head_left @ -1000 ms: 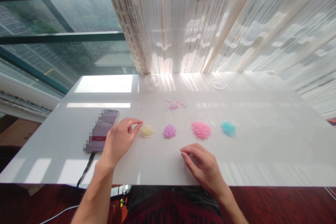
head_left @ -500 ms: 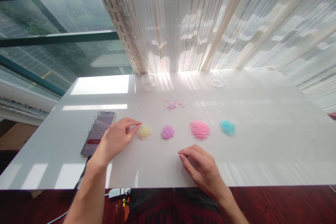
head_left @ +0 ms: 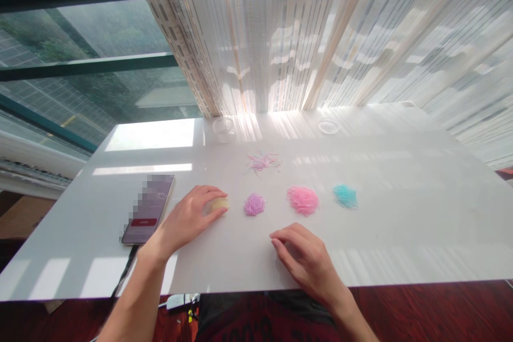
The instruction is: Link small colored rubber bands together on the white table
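My left hand (head_left: 196, 209) curves round a small pile of pale yellow strips (head_left: 220, 204), fingers on its far side and thumb on its near side, partly hiding it. To the right lie a purple pile (head_left: 254, 204), a larger pink pile (head_left: 303, 201) and a turquoise pile (head_left: 345, 196) of similar thin short strips. Behind the purple pile, a loose scatter of mixed pink, lilac and pale strips (head_left: 262, 162) spreads out. My right hand (head_left: 302, 251) rests near the front edge, below the pink pile, its fingers curled with the thumb close to the index; nothing shows in it.
A phone (head_left: 148, 211) lies on the white table (head_left: 401, 235) at the left, a dark cable beside it. At the back stand a clear round container (head_left: 223, 128) and a clear round lid (head_left: 328, 126). A striped sheer curtain (head_left: 272, 37) hangs along the far edge.
My left hand has moved from the yellow pile's left edge to around it, with thumb and fingers on both sides. My right hand stays in place. The view has shifted slightly.
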### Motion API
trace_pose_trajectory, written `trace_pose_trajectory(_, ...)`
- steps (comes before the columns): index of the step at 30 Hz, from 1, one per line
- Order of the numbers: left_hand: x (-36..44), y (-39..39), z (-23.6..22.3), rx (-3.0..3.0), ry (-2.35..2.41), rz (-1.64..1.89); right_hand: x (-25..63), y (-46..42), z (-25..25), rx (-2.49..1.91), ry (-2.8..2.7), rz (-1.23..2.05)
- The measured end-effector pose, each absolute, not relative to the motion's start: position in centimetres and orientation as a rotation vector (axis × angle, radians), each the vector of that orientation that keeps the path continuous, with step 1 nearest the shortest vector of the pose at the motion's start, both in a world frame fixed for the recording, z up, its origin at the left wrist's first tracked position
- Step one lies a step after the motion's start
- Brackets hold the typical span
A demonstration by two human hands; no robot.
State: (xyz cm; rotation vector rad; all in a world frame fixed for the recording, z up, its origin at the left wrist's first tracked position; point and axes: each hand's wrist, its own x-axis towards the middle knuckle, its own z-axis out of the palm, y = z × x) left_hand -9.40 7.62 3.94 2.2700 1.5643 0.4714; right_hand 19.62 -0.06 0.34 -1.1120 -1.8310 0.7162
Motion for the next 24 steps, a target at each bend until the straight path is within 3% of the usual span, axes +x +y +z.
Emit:
trace_pose_trajectory(12, -6.7, 11.8, 5.9, 2.45, 1.466, 0.515, 19.6, 0.1, 0.3, -1.118, -1.847, 0.704)
trace_pose_trajectory(24, -0.7, 19.9, 5.8, 2.573, 1.387, 0.057, 19.6, 0.0, 0.2, -1.203, -1.673, 0.639)
